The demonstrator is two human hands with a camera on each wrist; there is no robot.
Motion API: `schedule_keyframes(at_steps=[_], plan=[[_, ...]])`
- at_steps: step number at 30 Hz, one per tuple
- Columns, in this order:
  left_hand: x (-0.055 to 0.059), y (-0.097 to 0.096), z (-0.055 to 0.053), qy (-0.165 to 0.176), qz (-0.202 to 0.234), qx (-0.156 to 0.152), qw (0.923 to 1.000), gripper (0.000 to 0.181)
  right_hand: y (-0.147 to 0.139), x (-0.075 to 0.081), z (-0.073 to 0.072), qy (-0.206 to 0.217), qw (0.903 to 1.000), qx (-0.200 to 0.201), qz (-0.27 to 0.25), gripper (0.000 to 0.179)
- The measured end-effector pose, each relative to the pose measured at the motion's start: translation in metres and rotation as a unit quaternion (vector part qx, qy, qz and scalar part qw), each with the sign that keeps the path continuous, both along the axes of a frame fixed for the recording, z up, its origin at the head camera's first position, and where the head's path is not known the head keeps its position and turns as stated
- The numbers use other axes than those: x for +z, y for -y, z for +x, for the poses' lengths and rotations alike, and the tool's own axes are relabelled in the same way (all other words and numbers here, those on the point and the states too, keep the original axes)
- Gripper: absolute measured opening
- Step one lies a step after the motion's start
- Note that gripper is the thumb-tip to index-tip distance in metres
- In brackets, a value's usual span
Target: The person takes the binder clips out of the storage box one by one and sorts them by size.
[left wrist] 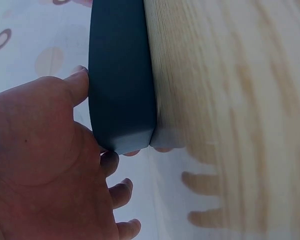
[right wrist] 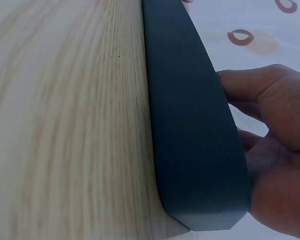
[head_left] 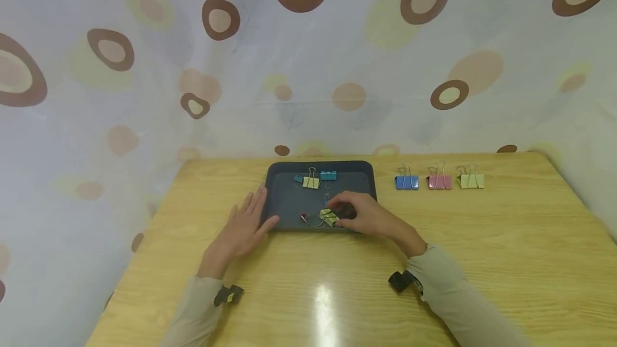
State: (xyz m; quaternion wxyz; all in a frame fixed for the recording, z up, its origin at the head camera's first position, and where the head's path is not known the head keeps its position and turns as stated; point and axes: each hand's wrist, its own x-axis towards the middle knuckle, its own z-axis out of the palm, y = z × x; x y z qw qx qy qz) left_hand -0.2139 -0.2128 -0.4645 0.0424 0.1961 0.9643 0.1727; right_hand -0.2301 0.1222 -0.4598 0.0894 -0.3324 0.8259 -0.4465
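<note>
My right hand (head_left: 368,216) is over the front right of a dark tray (head_left: 289,224), its curled thumb and index finger pinching a yellow binder clip (head_left: 329,217). In the right wrist view the tray's wall (right wrist: 195,130) hides the fingertips of that hand (right wrist: 280,135). Flat against the left side of the tray rests my left hand (head_left: 243,226), fingers straight and spread. Left of the pinched clip lies a small dark red binder clip (head_left: 304,218). A small blue clip (head_left: 327,202) just behind is partly covered by the right hand.
Toward the tray's back are another yellow binder clip (head_left: 311,182), a blue binder clip (head_left: 328,175) and a smaller blue one (head_left: 298,179). Right of the tray, a blue clip (head_left: 407,182), a pink clip (head_left: 440,182) and a pale yellow clip (head_left: 472,181) stand in a row on the wooden table (head_left: 482,240).
</note>
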Motion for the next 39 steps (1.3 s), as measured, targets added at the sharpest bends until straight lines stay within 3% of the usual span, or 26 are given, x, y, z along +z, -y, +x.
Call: schedule_keyframes(at_steps=[11, 24, 33, 39], plan=[[-0.001, -0.003, 0.0, 0.006, 0.003, 0.001, 1.0, 0.083, 0.011, -0.005, -0.006, -0.023, 0.9985, 0.004, 0.049, 0.039], [-0.002, -0.002, 0.0, 0.015, 0.003, -0.001, 0.9999, 0.083, 0.012, -0.009, -0.008, -0.028, 0.9979, -0.004, 0.058, 0.039], [-0.007, 0.003, -0.002, 0.018, 0.01, -0.003, 0.9998, 0.087, 0.013, -0.009, -0.009, -0.019, 0.9992, -0.027, 0.025, 0.04], [-0.008, 0.005, -0.003, 0.019, -0.003, -0.003, 0.9998, 0.087, 0.013, -0.005, -0.009, 0.029, 0.9982, -0.047, -0.024, 0.042]])
